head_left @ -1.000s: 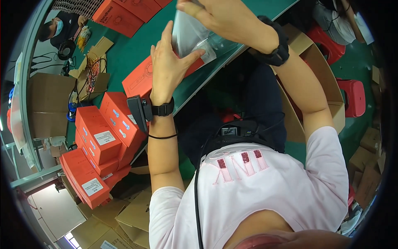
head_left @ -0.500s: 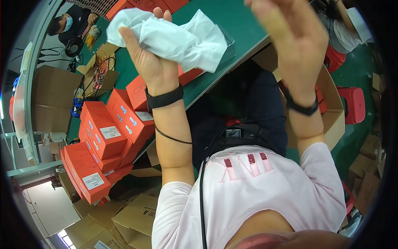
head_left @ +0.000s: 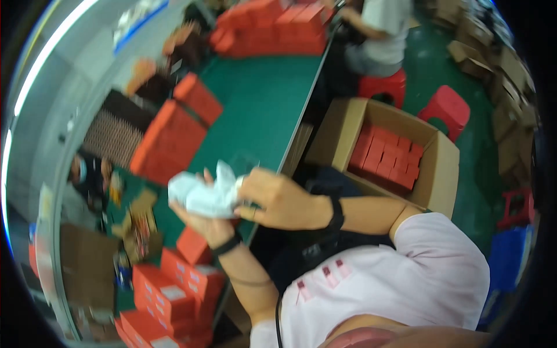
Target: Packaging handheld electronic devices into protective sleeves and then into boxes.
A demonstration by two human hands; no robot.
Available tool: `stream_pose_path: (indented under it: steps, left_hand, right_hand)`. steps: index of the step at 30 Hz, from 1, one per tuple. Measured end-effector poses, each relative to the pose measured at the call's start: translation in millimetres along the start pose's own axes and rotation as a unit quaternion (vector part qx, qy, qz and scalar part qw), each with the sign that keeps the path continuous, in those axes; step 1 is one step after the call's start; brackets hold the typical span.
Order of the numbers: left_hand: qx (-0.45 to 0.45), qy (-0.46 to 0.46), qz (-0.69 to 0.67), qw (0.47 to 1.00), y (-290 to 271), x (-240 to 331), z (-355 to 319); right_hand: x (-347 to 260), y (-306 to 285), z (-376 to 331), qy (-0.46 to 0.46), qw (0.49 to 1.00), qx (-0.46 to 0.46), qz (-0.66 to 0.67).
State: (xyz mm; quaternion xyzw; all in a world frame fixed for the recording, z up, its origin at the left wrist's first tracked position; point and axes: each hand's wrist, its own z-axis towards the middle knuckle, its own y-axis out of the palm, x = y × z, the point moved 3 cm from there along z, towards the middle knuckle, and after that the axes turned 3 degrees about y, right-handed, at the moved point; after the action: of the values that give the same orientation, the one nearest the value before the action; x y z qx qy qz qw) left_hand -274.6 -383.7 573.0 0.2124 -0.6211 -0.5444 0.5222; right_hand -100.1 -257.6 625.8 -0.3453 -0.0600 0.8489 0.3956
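Observation:
Above the near edge of the green table, a soft, crumpled white bag point(head_left: 203, 196) rests in my left hand point(head_left: 213, 227). That palm faces up beneath it, and the fingers curl around its far side. What the bag contains cannot be seen. My right hand point(head_left: 275, 200) meets the bag's right end, its fingers bent and pinched together on the material. A black band circles each wrist. Behind the bag, a faint clear plastic piece point(head_left: 250, 160) lies on the table point(head_left: 252, 98).
Stacked red boxes point(head_left: 165, 293) stand by my left forearm, with larger red boxes point(head_left: 171, 136) further up the table. A cardboard carton point(head_left: 444, 168) of small red boxes is to the right. Beyond sits a person in white point(head_left: 386, 35), near a red stool point(head_left: 447, 110).
My right hand, raised and blurred before, has come down and left onto the bag's end. The bag and my left hand appear lower in view. The whole view has turned, bringing the carton into sight.

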Motion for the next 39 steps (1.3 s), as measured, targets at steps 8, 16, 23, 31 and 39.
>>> stream_pose_path:
  steps: [8, 16, 23, 31, 39]
  left_hand:
    - [0.120, 0.138, 0.059, 0.981, 22.5, -8.0, -8.7]
    - [0.066, 0.282, 0.182, 0.940, 55.7, 4.6, -21.6]
    - [0.050, 0.181, 0.149, 0.971, 54.6, -24.2, -32.9]
    - [0.087, 0.202, 0.244, 0.944, 76.9, -36.8, -59.2]
    - [0.104, 0.273, 0.377, 0.879, 92.4, 0.1, -41.7]
  right_hand:
    - [-15.7, -9.6, -4.9, -0.070, 0.991, 0.075, 0.084]
    - [22.8, 2.0, -4.8, 0.334, 0.735, 0.029, 0.590]
    - [28.7, 0.9, -9.9, 0.288, 0.846, -0.046, 0.446]
    - [34.6, 2.7, -34.4, 0.432, 0.777, -0.137, 0.437]
    - [21.0, -23.2, -31.2, 0.423, 0.823, -0.107, 0.363]
